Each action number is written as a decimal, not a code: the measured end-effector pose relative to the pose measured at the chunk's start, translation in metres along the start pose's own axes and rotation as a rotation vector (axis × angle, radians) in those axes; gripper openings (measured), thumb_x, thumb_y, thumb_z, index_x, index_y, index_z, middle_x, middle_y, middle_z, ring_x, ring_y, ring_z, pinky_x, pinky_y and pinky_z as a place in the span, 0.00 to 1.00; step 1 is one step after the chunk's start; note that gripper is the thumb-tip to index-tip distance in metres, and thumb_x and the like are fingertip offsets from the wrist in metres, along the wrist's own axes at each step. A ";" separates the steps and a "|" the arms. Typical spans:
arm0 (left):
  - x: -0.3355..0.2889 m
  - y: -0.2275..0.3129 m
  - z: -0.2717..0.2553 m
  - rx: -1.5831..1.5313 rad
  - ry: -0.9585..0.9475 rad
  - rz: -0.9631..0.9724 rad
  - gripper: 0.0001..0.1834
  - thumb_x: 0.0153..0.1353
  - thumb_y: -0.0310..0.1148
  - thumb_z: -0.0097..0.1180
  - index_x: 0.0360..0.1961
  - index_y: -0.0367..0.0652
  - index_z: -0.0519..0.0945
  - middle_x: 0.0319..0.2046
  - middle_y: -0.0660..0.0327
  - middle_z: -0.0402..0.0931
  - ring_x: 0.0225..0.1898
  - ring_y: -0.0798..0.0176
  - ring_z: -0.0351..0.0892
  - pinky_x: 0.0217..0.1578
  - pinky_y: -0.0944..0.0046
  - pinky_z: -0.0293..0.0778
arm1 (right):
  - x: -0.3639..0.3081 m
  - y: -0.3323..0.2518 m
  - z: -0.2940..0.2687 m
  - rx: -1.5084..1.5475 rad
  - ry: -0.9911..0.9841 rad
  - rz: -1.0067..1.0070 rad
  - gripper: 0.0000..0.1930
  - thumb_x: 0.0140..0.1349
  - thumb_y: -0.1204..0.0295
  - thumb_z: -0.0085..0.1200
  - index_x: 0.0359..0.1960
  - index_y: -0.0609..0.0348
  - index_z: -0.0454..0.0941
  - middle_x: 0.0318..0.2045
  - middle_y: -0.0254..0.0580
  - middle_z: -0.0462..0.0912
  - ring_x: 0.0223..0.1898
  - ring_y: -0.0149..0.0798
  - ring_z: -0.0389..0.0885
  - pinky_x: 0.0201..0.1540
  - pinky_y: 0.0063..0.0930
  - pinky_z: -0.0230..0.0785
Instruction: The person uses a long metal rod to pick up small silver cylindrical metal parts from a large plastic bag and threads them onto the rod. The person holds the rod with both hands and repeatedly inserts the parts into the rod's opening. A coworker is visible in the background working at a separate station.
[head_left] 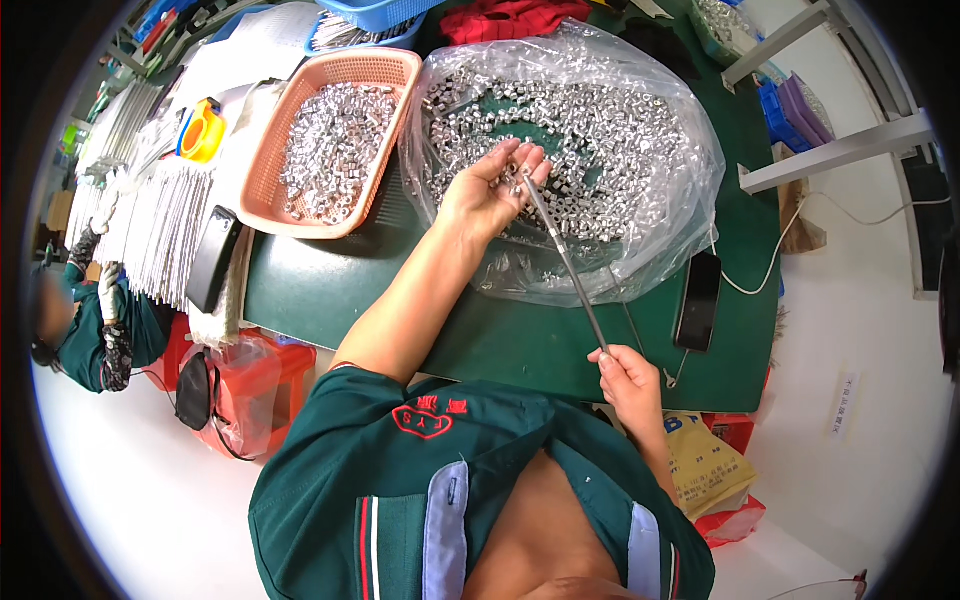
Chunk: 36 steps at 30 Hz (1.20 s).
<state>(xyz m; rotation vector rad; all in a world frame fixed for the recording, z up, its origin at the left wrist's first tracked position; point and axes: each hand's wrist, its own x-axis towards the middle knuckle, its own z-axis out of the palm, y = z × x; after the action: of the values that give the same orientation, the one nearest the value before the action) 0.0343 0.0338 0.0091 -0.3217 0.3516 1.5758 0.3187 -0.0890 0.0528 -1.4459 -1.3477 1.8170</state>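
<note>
My right hand (632, 385) is closed around the near end of a thin grey metal rod (572, 262), which slants up and left. At its far end the rod meets my left hand (490, 195), palm up and cupped, with several small silver metal sleeves (513, 182) lying in it. Whether a sleeve sits on the rod's tip is too small to tell. Beneath and beyond the left hand, a clear plastic bag (612, 283) lies spread out, holding a large heap of the same small silver pieces (640, 130).
Left of the bag stands a pink basket (262, 222) of similar pieces on the green table (310, 290). A black phone (698, 302) with a white cable (745, 290) lies at right. Bundled white rods (165, 235) fill the left side, where another person (110, 340) works.
</note>
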 end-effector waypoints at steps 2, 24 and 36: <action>-0.002 0.003 0.000 0.014 -0.032 -0.005 0.12 0.64 0.25 0.46 0.48 0.31 0.70 0.43 0.48 0.72 0.48 0.50 0.75 0.54 0.44 0.72 | -0.002 -0.001 0.000 -0.007 -0.009 0.001 0.08 0.66 0.73 0.48 0.38 0.65 0.77 0.17 0.23 0.65 0.18 0.16 0.59 0.18 0.13 0.49; -0.006 0.013 -0.003 0.744 -0.411 -0.219 0.11 0.65 0.28 0.47 0.46 0.36 0.73 0.27 0.61 0.71 0.26 0.68 0.69 0.27 0.70 0.68 | -0.014 -0.038 -0.037 -0.538 -0.020 -0.116 0.08 0.63 0.72 0.52 0.37 0.65 0.79 0.18 0.31 0.73 0.22 0.20 0.67 0.26 0.18 0.61; -0.013 0.002 0.003 0.846 -0.358 -0.261 0.11 0.65 0.29 0.46 0.47 0.38 0.72 0.23 0.68 0.63 0.23 0.72 0.58 0.26 0.72 0.59 | -0.008 -0.075 -0.049 -0.852 0.000 -0.221 0.08 0.60 0.70 0.53 0.31 0.63 0.76 0.14 0.44 0.69 0.14 0.36 0.66 0.21 0.29 0.58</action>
<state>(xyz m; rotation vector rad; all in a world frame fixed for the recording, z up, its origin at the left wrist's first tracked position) 0.0326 0.0227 0.0172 0.5426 0.6272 1.0792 0.3504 -0.0437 0.1238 -1.5610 -2.3332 1.1225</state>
